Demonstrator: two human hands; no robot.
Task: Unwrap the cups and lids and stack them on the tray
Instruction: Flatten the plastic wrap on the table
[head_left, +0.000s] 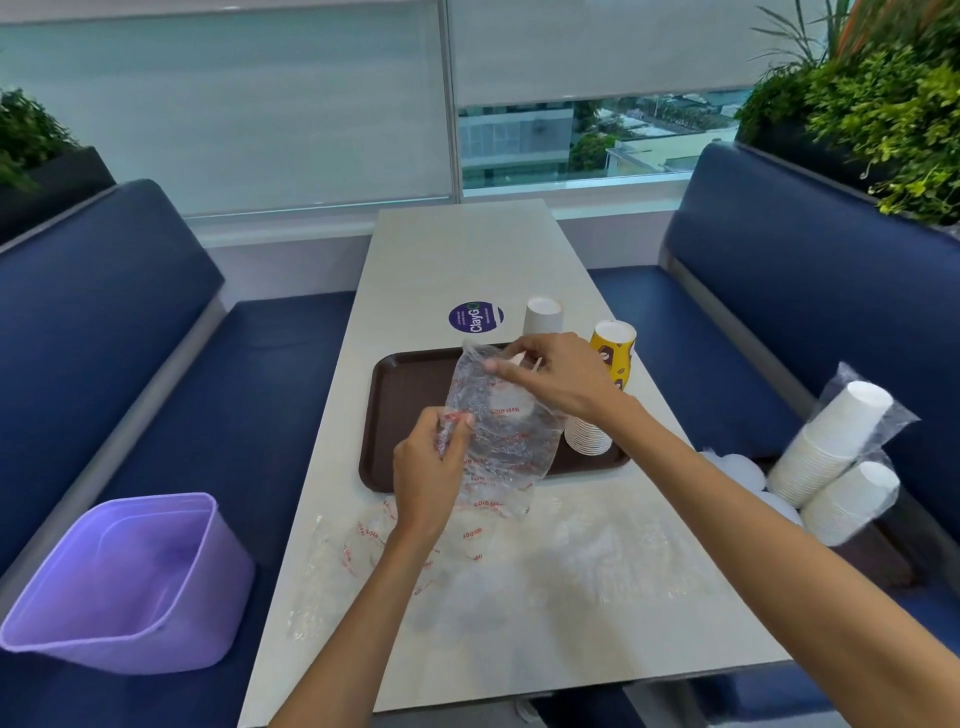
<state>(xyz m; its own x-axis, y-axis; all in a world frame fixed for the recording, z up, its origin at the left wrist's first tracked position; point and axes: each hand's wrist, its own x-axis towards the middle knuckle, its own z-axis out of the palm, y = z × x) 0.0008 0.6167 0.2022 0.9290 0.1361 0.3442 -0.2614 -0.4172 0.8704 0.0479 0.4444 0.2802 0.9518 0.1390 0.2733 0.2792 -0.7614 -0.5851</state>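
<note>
I saw the left hand (426, 467) pinching the lower edge of a clear plastic wrapper (504, 436) and the right hand (556, 379) pinching its top, above the brown tray (395, 405) on the desk (467, 249). A stack of white cups (587, 436) stood at the tray's right edge.

Blue booth seats (130, 332), blinded window (597, 52)
</note>
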